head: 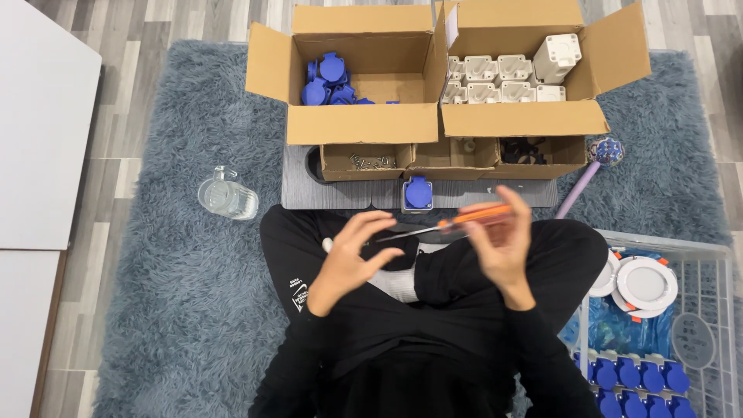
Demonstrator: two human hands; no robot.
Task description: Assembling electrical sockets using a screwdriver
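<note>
Gripping an orange screwdriver [464, 220] right-handed [505, 249] (left hand [352, 259] open).

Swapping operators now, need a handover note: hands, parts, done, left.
Right hand: holds an orange-handled screwdriver level over the lap, tip toward the left hand.
Left hand: open, fingers spread by the tip, holding nothing I can see.
Parts: one blue-lidded socket on the grey board; blue lids in the left carton; white housings in the right carton; screws in the small box.
Done: assembled blue sockets lined up in the crate, lower right.
Left: both cartons hold loose parts.
</note>
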